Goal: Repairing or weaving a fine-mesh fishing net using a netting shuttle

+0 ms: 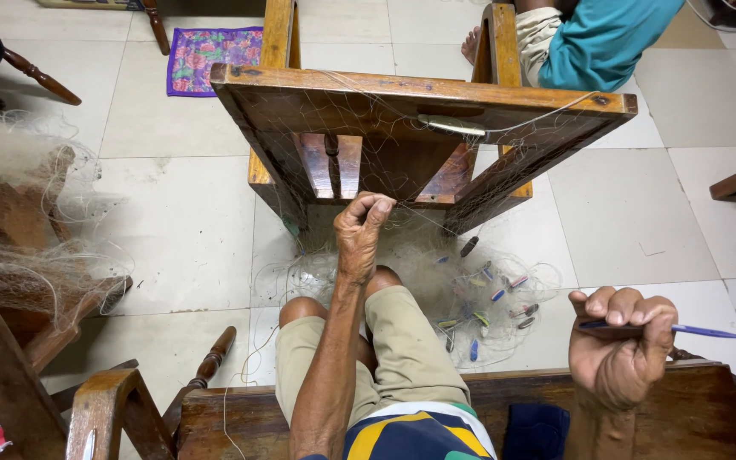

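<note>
My left hand reaches forward and pinches a fine, nearly clear fishing net that hangs from the top rail of a wooden chair in front of me. My right hand is raised at the right, its fist closed around a thin blue netting needle that points right. The net pools on the floor by my knees, with several small blue, yellow and dark floats caught in it.
A second heap of pale net drapes over wooden furniture at the left. Another person in teal clothing sits beyond the chair. A floral mat lies on the tiled floor. I sit on a wooden bench.
</note>
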